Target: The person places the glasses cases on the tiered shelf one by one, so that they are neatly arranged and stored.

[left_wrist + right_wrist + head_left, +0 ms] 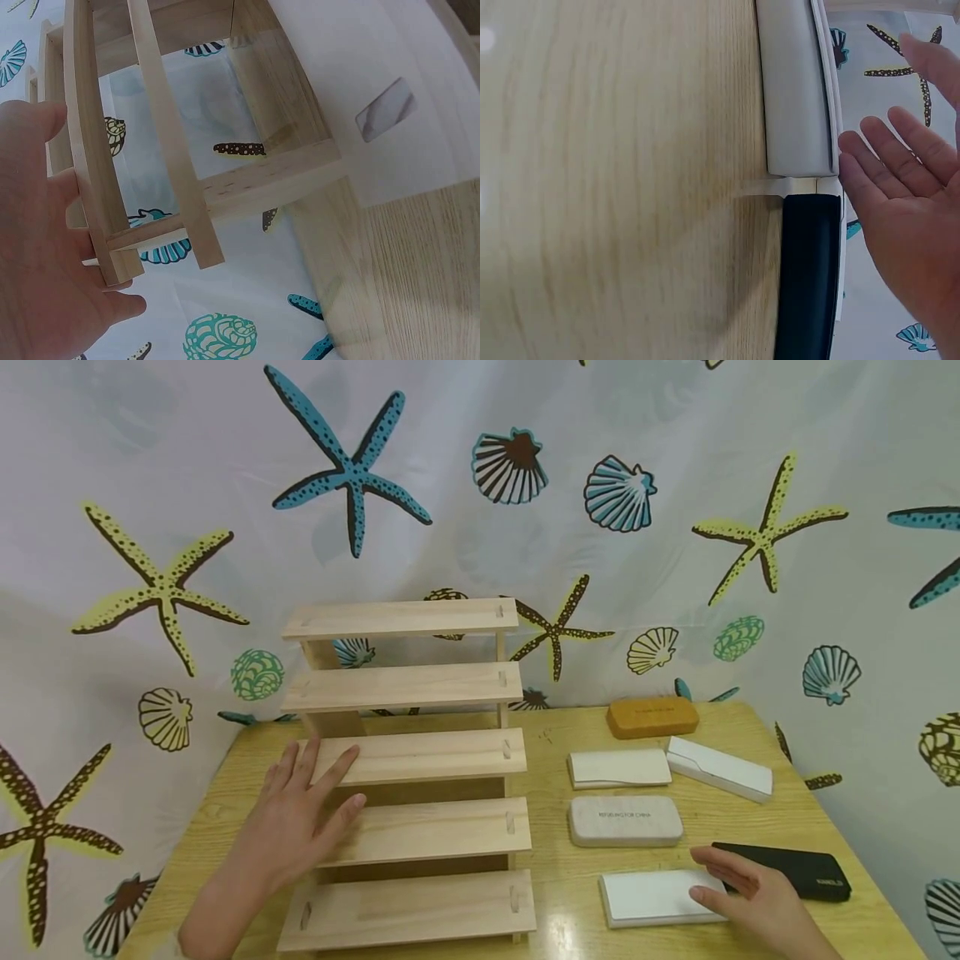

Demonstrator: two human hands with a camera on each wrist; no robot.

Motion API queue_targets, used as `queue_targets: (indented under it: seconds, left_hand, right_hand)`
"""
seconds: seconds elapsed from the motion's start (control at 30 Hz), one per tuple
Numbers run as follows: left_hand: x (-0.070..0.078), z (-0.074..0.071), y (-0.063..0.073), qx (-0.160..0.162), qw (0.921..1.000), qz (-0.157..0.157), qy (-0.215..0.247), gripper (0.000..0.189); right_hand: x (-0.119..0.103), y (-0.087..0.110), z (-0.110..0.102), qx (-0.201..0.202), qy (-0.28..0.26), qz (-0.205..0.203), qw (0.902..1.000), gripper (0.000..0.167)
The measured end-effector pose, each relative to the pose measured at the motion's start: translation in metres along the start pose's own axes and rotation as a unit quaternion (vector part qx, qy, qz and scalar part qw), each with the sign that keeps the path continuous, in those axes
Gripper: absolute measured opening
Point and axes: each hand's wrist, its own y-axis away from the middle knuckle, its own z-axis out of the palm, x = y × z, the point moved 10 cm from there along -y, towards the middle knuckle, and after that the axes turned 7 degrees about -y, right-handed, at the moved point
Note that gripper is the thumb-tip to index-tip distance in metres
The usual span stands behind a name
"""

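A stepped wooden rack (431, 843) with several shelves stands on the table. My left hand (288, 818) has its fingers spread over the left end of the middle shelf (435, 756); in the left wrist view, the hand (45, 232) lies along a shelf's edge. At the front right is a flat white glasses case (652, 897). Over its right end hovers my right hand (757, 902), fingers loosely extended and nothing held. Partly behind that hand lies a black case (802, 868). In the right wrist view the palm and fingers (885, 154) are beside a white case (799, 90).
Farther back on the table are a pale grey case (626, 822) with lettering, a cream case (618, 768), a slanted white case (720, 770) and an orange-brown case (652, 718). A curtain (465, 552) printed with starfish and shells hangs behind the table.
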Motion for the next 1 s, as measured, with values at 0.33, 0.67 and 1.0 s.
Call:
queue_targets:
  seconds: [0.33, 0.67, 1.0]
  left_hand:
    - [0.000, 0.000, 0.000, 0.002, 1.0000, 0.000, 0.001, 0.063]
    - [0.000, -0.001, 0.000, 0.002, 1.0000, -0.001, -0.001, 0.059]
    - [-0.001, -0.001, 0.001, -0.002, 1.0000, -0.004, -0.001, 0.060]
  right_hand:
    - [0.003, -0.002, -0.002, 0.023, 0.056, -0.006, 0.9981, 0.076]
    - [0.007, 0.002, 0.000, 0.033, 0.085, 0.005, 0.9958, 0.081]
    - [0.008, 0.009, -0.006, 0.060, 0.130, -0.010, 0.9896, 0.080]
